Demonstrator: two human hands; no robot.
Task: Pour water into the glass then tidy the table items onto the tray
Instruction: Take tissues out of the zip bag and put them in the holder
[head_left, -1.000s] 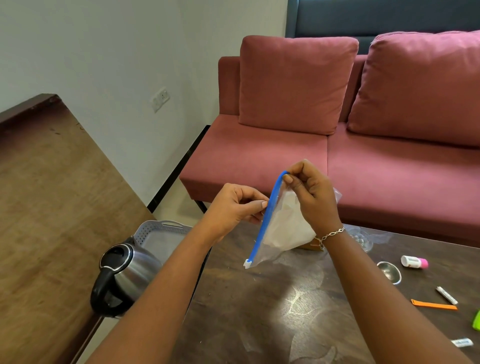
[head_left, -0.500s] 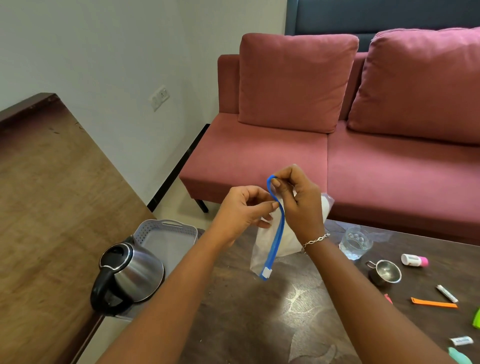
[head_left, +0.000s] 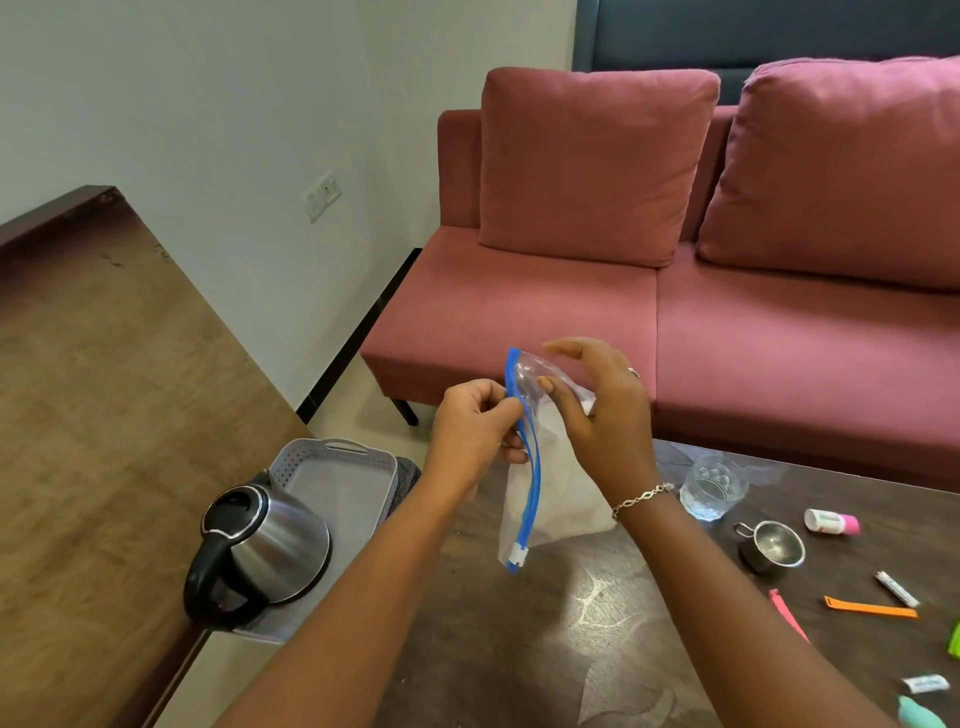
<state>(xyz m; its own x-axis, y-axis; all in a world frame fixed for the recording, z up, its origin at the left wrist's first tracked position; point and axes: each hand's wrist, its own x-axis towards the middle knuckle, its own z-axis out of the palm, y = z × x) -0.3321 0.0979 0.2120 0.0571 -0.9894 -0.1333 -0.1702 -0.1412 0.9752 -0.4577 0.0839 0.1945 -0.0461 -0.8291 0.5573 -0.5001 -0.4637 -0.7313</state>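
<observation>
I hold a clear zip bag (head_left: 561, 499) with a blue zip strip and white contents above the dark table (head_left: 571, 649). My left hand (head_left: 475, 426) pinches the blue strip near its upper part. My right hand (head_left: 608, 415) holds the bag loosely, thumb on its front, index finger lifted and spread. A glass (head_left: 711, 488) with water in it stands on the table just right of my right wrist. The grey tray (head_left: 332, 446) sits off the table's left end, with a steel kettle (head_left: 270, 545) standing on its near part.
On the table's right side lie a small steel cup (head_left: 771, 545), a white-and-pink bottle (head_left: 831, 521), an orange strip (head_left: 870, 609), a pink stick (head_left: 787, 613), small white tubes (head_left: 896, 588) and green items at the edge. A red sofa (head_left: 519, 322) stands behind, a wooden top (head_left: 104, 415) at left.
The bag has swung to hang downward and the zip strip has parted into two lines. My right hand loosened its pinch and spread its fingers. The glass and cup have come into sight.
</observation>
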